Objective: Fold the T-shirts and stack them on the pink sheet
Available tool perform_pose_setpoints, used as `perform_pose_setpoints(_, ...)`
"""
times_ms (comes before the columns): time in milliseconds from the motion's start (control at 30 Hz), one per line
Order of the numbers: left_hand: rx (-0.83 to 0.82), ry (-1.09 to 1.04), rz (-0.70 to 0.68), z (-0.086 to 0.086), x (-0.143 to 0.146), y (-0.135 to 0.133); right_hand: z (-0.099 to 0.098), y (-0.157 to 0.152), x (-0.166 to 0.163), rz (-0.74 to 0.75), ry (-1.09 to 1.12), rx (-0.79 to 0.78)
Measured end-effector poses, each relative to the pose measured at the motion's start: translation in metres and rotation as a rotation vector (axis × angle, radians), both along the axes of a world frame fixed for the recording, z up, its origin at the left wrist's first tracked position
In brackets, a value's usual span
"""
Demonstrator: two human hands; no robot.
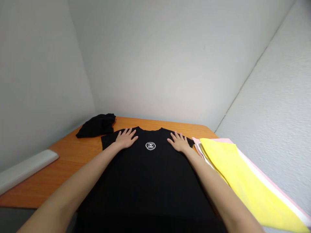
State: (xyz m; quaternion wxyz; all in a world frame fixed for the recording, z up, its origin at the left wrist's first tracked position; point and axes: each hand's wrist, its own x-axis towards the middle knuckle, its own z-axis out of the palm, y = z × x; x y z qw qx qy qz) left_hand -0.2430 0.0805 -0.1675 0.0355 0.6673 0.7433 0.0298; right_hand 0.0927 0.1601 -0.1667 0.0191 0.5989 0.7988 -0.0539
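Observation:
A black T-shirt (148, 174) with a round white emblem on its chest lies spread flat, its neckline toward the wall. My left hand (126, 138) rests palm down on the shirt's left shoulder area, fingers spread. On the opposite shoulder my right hand (178, 142) lies flat too, its fingers apart. Neither hand grasps any cloth. Beyond each hand a short sleeve reaches outward. The lower end of the shirt runs into dark shade at the bottom of the view.
The shirt lies on an orange-brown wooden table (65, 161). A crumpled black cloth (97, 126) sits at the back left. Folded yellow cloth (243, 181) tops pink and white layers along the right edge. A long white object (29, 168) lies at left. Pale walls (150, 64) enclose the table.

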Motion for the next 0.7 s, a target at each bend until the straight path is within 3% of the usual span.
perform_pose_setpoints(433,0.052,-0.014,-0.013,-0.012,-0.012,0.115,-0.006,0.109,-0.004,-0.001,0.002,0.068)
perform_pose_setpoints(700,0.043,0.001,-0.027,-0.017,-0.019,0.146,-0.011,0.136,-0.007,0.015,0.022,0.088)
